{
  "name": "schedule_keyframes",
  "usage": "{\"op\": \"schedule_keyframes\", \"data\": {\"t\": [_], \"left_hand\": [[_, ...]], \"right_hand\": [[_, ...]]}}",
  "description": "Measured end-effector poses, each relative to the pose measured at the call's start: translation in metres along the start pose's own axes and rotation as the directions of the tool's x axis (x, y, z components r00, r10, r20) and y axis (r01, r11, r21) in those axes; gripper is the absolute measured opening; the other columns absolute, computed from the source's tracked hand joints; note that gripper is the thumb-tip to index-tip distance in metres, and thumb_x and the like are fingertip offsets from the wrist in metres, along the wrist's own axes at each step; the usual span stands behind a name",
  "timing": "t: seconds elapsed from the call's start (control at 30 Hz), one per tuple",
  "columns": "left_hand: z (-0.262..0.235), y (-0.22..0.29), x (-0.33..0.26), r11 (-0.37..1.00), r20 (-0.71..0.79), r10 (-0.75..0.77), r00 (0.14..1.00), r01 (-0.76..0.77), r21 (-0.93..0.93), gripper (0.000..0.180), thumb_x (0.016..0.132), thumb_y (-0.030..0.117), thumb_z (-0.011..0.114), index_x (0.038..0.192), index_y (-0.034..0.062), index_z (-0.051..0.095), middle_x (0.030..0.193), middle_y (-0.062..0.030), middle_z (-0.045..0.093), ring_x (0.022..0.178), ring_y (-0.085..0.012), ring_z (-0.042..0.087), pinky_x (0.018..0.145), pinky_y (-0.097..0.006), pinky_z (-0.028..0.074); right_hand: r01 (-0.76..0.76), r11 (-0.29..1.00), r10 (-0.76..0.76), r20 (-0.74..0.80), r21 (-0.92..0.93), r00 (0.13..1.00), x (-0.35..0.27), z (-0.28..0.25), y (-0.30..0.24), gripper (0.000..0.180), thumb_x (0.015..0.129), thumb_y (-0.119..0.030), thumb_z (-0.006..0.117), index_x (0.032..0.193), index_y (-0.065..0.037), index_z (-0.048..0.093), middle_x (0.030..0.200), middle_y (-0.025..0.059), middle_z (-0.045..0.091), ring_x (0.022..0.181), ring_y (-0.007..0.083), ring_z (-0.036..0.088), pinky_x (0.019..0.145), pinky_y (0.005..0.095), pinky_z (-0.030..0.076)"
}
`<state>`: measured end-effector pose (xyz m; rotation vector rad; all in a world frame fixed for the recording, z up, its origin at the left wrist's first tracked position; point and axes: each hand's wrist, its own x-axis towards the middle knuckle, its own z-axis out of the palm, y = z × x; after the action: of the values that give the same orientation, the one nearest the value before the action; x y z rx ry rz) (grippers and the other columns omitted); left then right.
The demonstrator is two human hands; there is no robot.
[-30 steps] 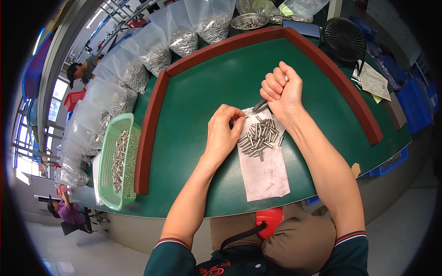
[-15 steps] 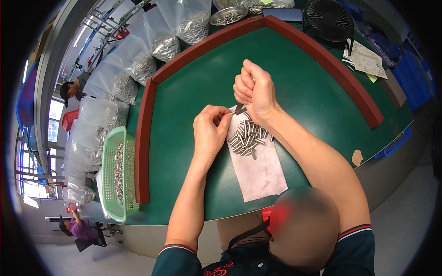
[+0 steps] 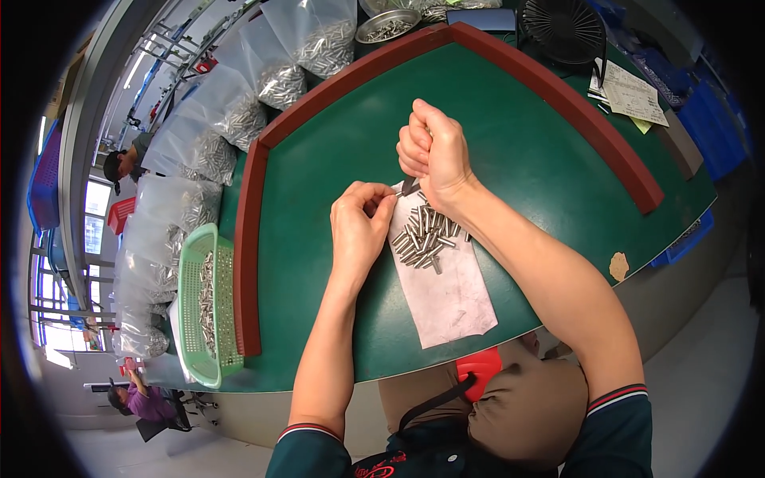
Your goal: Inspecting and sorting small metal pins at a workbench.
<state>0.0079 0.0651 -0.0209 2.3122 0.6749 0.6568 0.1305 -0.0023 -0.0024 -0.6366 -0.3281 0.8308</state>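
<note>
Above the far end of a pale pinkish cloth (image 3: 451, 311), my left hand (image 3: 356, 231) is closed, thumb and forefinger pinching a small metal pin (image 3: 399, 193). My right hand (image 3: 440, 159) makes a fist just beyond and to the right. From its underside a dark-bladed tool (image 3: 409, 186) points down and meets the pin; the fist hides the handle. On the cloth, close to both hands, lies a loose pile of short silvery metal pins (image 3: 425, 239).
Dark red rails (image 3: 253, 239) border the green tabletop (image 3: 319, 175). A green basket of metal pins (image 3: 186, 319) stands at left. Bags of metal parts (image 3: 325, 48) line the far left, with a metal bowl (image 3: 388, 28) behind. A black fan (image 3: 562, 30) and papers (image 3: 632, 94) sit far right.
The view has shifted slightly, and my knees show more at the lower edge. Both hands keep their grips, with the blade still at the pin.
</note>
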Motion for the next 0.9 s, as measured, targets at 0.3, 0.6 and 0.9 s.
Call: {"op": "schedule_keyframes", "data": {"t": [0.3, 0.6, 0.9], "left_hand": [[0.0, -0.002, 0.001, 1.0, -0.006, 0.013, 1.0, -0.013, -0.013, 0.008, 0.07, 0.001, 0.063, 0.076, -0.003, 0.062, 0.066, -0.007, 0.056, 0.054, -0.0125, 0.049, 0.052, -0.025, 0.041], [0.002, -0.001, 0.002, 0.999, -0.018, 0.031, 0.999, -0.031, -0.01, 0.007, 0.068, 0.0, 0.063, 0.075, -0.0027, 0.062, 0.065, -0.0106, 0.057, 0.053, -0.0179, 0.052, 0.053, -0.028, 0.043], [-0.006, 0.0, -0.001, 0.852, 0.094, -0.094, 0.991, 0.129, -0.508, 0.006, 0.079, 0.003, 0.059, 0.084, -0.0006, 0.061, 0.079, -0.0031, 0.059, 0.066, -0.0094, 0.052, 0.061, -0.023, 0.043]], "right_hand": [[0.009, 0.999, -0.008, 0.031, -0.05, 0.999, 0.0, 0.006, 0.002, 0.042, 0.088, -0.026, 0.037, 0.05, -0.013, 0.026, 0.04, -0.0028, 0.024, 0.035, 0.0064, 0.016, 0.035, 0.0229, 0.014], [0.147, 0.969, -0.144, 0.03, -0.2, 0.989, 0.004, 0.012, 0.014, 0.042, 0.088, -0.025, 0.039, 0.049, -0.013, 0.026, 0.041, -0.0031, 0.026, 0.036, 0.0057, 0.017, 0.035, 0.0236, 0.013], [-0.091, 0.954, 0.103, -0.026, 0.287, 0.994, 0.021, -0.027, -0.022, 0.04, 0.085, -0.028, 0.036, 0.049, -0.015, 0.024, 0.04, -0.0031, 0.018, 0.035, 0.0097, 0.013, 0.035, 0.0264, 0.013]]}}
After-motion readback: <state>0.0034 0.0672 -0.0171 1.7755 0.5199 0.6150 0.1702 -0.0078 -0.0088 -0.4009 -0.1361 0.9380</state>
